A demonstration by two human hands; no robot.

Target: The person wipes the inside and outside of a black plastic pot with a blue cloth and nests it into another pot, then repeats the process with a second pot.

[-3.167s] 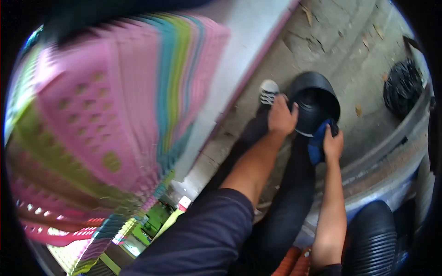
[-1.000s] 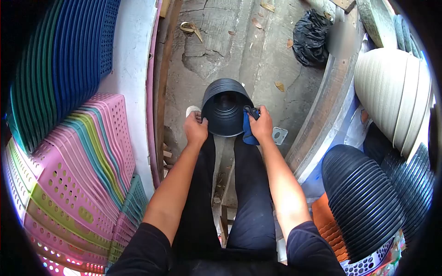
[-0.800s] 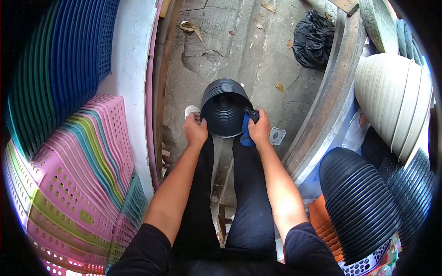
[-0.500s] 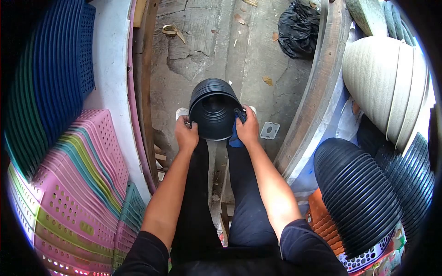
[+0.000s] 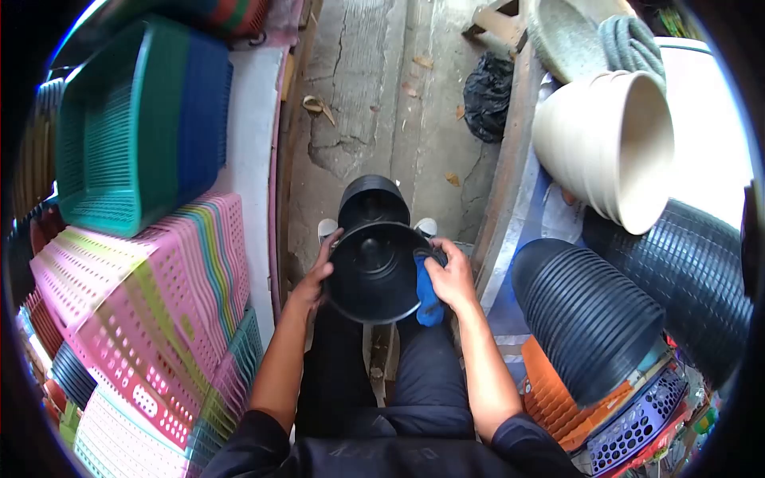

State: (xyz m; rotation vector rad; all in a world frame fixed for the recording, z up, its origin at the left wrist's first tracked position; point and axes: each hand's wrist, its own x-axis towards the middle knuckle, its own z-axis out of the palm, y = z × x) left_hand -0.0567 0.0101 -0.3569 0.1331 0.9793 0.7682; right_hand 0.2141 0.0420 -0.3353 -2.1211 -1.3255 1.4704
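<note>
We have a round black pot [image 5: 374, 295] up in front of our legs, one hand at each side of it. Our left hand [image 5: 316, 275] holds its left rim, with the thumb at the edge. Our right hand [image 5: 452, 276] is closed on a blue cloth [image 5: 429, 293] and is at the right rim, so the cloth lies between that hand and the pot. The wide mouth of the pot looks up at us, and its long line runs from the mouth down and away from us. A second black pot [image 5: 373, 193] is just past it, farther from us, between our left shoe [image 5: 327, 229] and our right shoe [image 5: 426, 226]. The near pot hides part of the second one, so we cannot tell if they touch, or if the second one sits right on the floor [image 5: 414, 151]. The second pot is a bit closer to the wood edge [image 5: 285, 167] of the floor on the left than to the wood edge [image 5: 510, 147] on the right. It lies ahead of both hands and about midway between them, so neither hand is clearly nearer.
</note>
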